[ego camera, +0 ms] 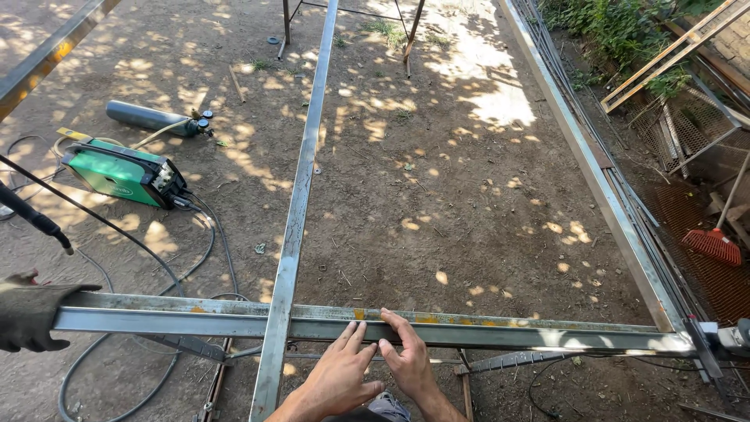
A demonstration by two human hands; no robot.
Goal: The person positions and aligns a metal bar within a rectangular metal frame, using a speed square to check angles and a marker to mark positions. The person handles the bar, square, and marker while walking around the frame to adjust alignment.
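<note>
A: Pressing both my hands flat on the crossbar [469,328] — left hand [337,373] and right hand [406,355], fingers spread and open, palms down, nothing clasped. They sit side by side, touching, just right of the joint.

B: Axis of the bar?

A: It runs 9 to 3 o'clock across the view. My fingers point to 12, across its long axis. Left hand is nearer the joint, where the long centre tube [301,187] crosses and heads off to 12.

B: Anyone else on it?

A: One gloved hand [27,312], another person's, wrapped round the bar's end at 9 o'clock, well apart from mine.

B: Counts?

A: Two bare hands, one glove. One crossbar, one centre tube, one side rail [582,156] toward 1 o'clock meeting the bar's right end. One green welder [121,173] and one grey gas cylinder [152,119] at 10 o'clock on the dirt. One red broom [712,244] at 3.
</note>
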